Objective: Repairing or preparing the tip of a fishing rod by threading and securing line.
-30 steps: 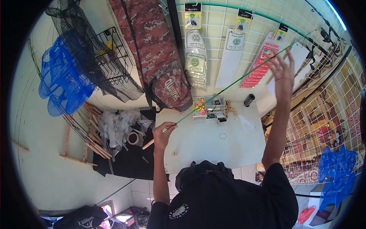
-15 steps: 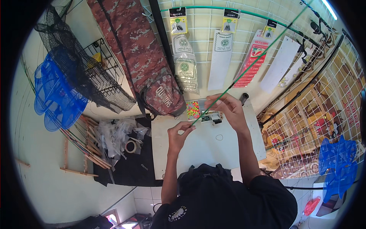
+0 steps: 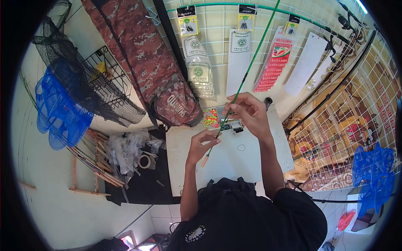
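Note:
Both my hands are over the white tabletop (image 3: 228,167), at a thin green fishing rod (image 3: 244,78) that slants up and away past the upper edge of the view. My left hand (image 3: 201,146) pinches it low down, just above its tan cork-like butt end (image 3: 204,160). Farther up the shaft, my right hand (image 3: 254,115) has its thumb and fingers closed on the rod. Beyond them sits a clear box of red, yellow and green small pieces (image 3: 211,119). Beside it lies a small tray with dark items (image 3: 234,126), partly hidden by the rod. A thin loop (image 3: 241,147) rests on the tabletop.
A camouflage rod bag (image 3: 136,54) leans at the back left. Hanging packets (image 3: 200,73) line the white wire grid. Tape (image 3: 144,161) and plastic bags (image 3: 125,152) lie on black cloth at left. Blue nets (image 3: 63,108) hang at left; a black cylinder (image 3: 268,101) stands at the table's back.
The rod has swung steeper, its upper part moving left, and its tan butt end now shows below my left hand. My right hand has shifted slightly left and nearer.

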{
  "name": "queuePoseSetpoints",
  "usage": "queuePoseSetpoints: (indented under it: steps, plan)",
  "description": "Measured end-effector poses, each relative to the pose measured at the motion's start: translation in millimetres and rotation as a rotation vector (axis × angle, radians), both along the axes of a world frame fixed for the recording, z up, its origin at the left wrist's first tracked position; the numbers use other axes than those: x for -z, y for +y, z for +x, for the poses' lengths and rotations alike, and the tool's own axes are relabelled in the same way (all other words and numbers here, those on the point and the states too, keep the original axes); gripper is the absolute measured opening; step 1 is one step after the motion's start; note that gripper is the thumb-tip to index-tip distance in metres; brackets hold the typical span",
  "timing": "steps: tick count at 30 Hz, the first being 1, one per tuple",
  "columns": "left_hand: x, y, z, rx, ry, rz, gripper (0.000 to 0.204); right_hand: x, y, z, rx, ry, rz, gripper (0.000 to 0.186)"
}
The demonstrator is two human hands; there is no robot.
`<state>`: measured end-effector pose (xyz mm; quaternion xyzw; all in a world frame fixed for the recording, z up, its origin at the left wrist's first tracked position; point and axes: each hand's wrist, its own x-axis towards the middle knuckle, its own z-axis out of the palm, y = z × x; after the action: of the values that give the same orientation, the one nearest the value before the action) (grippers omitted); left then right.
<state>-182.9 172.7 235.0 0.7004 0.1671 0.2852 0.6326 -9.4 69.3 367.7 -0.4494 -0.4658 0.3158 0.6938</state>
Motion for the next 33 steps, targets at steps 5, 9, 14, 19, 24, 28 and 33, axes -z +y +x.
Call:
queuePoseSetpoints:
  steps: [5,9,14,19,24,28,33]
  plan:
    - [10.0,0.7,-6.0,0.092,0.038,-0.133,0.021,-3.7,-1.1,3.0,0.044,0.016,-0.001,0.024]
    - [30.1,-2.3,-8.1,0.038,0.042,-0.203,0.015,-2.6,3.4,4.7,0.036,-0.007,0.001,0.026]
    - [26.4,-10.5,-1.4,-0.19,-0.097,-0.257,0.013,-1.8,7.0,8.3,0.018,-0.009,0.0,0.028]
    - [48.6,3.2,-5.3,-0.25,-0.092,-0.179,0.013,-6.6,5.3,9.8,0.045,0.0,-0.016,0.028]
    - [74.0,11.9,-1.0,-0.315,-0.031,-0.125,0.012,-9.1,1.8,10.6,0.099,-0.013,-0.036,0.024]
    - [80.4,12.3,7.7,-0.303,-0.105,-0.308,0.014,-15.4,-3.7,9.4,0.093,-0.016,-0.036,0.024]
    - [79.2,7.8,4.7,-0.096,-0.002,-0.299,0.027,-19.8,-6.6,5.9,0.105,-0.026,-0.032,0.024]
